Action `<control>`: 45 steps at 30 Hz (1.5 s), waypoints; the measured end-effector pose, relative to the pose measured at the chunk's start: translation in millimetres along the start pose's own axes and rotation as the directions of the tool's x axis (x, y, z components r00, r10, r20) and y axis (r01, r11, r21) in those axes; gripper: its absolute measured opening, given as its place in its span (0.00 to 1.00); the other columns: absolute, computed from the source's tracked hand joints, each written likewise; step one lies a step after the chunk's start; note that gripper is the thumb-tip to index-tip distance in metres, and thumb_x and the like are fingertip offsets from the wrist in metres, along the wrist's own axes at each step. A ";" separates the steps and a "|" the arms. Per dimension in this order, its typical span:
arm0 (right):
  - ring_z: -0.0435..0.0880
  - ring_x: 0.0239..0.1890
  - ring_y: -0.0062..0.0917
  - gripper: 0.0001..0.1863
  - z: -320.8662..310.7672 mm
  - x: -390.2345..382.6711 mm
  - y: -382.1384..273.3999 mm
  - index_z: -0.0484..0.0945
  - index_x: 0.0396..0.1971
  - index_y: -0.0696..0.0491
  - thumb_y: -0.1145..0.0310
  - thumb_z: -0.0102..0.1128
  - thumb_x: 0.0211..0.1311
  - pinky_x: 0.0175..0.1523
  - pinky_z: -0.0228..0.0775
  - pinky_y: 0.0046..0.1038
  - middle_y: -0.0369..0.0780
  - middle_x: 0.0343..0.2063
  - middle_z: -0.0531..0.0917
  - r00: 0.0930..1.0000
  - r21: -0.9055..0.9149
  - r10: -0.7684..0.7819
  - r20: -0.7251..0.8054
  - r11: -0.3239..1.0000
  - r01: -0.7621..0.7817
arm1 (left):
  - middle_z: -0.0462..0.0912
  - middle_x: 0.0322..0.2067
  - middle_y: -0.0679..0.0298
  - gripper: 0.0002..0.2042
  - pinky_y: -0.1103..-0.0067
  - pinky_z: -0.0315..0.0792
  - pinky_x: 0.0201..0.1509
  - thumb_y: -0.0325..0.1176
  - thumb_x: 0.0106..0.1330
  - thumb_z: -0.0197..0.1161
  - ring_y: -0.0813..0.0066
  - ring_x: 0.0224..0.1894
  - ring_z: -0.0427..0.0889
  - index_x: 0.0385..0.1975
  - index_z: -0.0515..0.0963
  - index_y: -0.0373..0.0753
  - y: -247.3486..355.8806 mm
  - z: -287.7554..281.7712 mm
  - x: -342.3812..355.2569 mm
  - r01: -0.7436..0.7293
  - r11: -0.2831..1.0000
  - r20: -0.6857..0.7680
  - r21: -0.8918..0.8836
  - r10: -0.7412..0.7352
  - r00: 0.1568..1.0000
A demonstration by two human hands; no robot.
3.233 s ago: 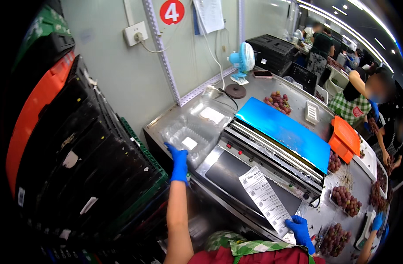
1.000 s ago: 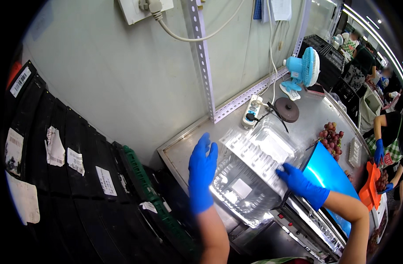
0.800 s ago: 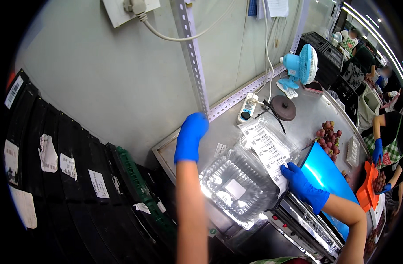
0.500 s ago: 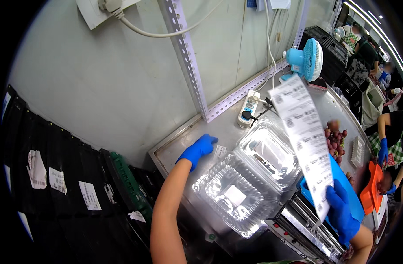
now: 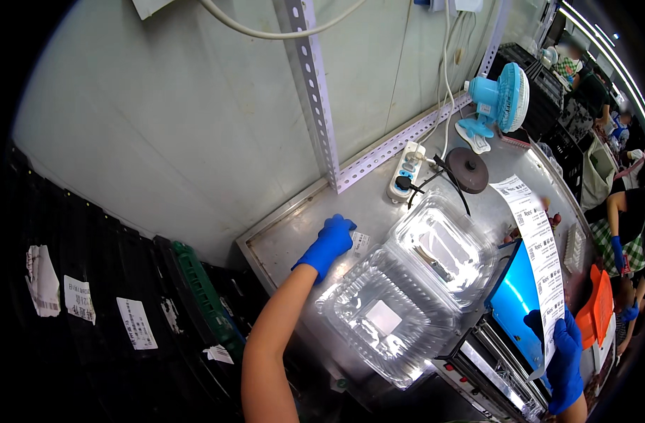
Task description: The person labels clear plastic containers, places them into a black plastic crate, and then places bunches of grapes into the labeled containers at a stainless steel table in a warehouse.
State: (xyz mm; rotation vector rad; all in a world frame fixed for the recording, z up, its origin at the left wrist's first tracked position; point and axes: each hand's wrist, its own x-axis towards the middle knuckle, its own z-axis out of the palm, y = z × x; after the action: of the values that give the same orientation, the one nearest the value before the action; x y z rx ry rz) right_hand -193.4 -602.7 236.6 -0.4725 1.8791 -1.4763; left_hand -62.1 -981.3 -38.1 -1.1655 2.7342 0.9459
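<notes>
Right hand (image 5: 566, 363): fingers gripping label strip (image 5: 536, 243) | left hand (image 5: 327, 247): beside single label (image 5: 361, 244) on worktop (image 5: 284, 247), can't tell finger closure from here | probably best: lift corner slowly

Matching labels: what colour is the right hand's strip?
A white strip with black print, clearest in the head view.

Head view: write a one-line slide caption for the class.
Right hand holds a label strip; left hand near clear plastic packaging on a metal table.
</notes>
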 end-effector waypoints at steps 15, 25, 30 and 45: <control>0.75 0.38 0.35 0.18 10.6 -0.7 1.3 0.64 0.36 0.66 0.64 0.44 0.55 0.49 0.62 0.30 0.54 0.35 0.74 0.996 0.082 -0.021 -0.087 0.996 0.028 | 0.74 0.32 0.58 0.08 0.73 0.68 0.41 0.34 0.45 0.58 0.62 0.37 0.74 0.26 0.78 0.44 4.5 -0.9 -0.5 0.088 0.996 -0.071 -0.028 -0.090 0.993; 0.75 0.37 0.35 0.18 -7.8 -3.0 21.8 0.64 0.38 0.65 0.64 0.44 0.55 0.47 0.63 0.30 0.52 0.35 0.74 0.993 0.112 0.060 -0.100 0.992 -0.048 | 0.73 0.31 0.59 0.05 0.70 0.66 0.36 0.33 0.47 0.55 0.63 0.36 0.72 0.23 0.77 0.43 11.2 7.1 1.8 0.064 0.989 -0.183 0.130 -0.039 0.982; 0.75 0.37 0.35 0.18 -11.3 -5.5 25.5 0.64 0.39 0.65 0.65 0.44 0.55 0.46 0.64 0.29 0.51 0.35 0.74 0.987 0.142 0.102 -0.125 0.986 -0.085 | 0.73 0.29 0.58 0.06 0.69 0.65 0.35 0.30 0.48 0.53 0.61 0.35 0.71 0.24 0.74 0.39 16.4 8.5 -5.0 0.002 0.949 -0.220 0.315 0.071 0.973; 0.76 0.34 0.33 0.18 -17.4 -7.9 32.5 0.65 0.37 0.65 0.65 0.47 0.52 0.43 0.65 0.27 0.52 0.34 0.75 0.981 0.130 0.143 -0.128 0.983 -0.126 | 0.70 0.27 0.55 0.09 0.72 0.66 0.39 0.28 0.49 0.55 0.59 0.34 0.70 0.31 0.77 0.41 -11.6 12.2 -5.2 -0.225 0.973 -0.274 -0.056 0.202 0.940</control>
State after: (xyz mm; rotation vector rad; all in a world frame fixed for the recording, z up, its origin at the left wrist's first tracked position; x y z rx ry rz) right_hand -196.1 -576.1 210.0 -0.1870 1.8724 -1.5545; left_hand -53.2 -977.6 -52.8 -1.0980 3.1181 1.0039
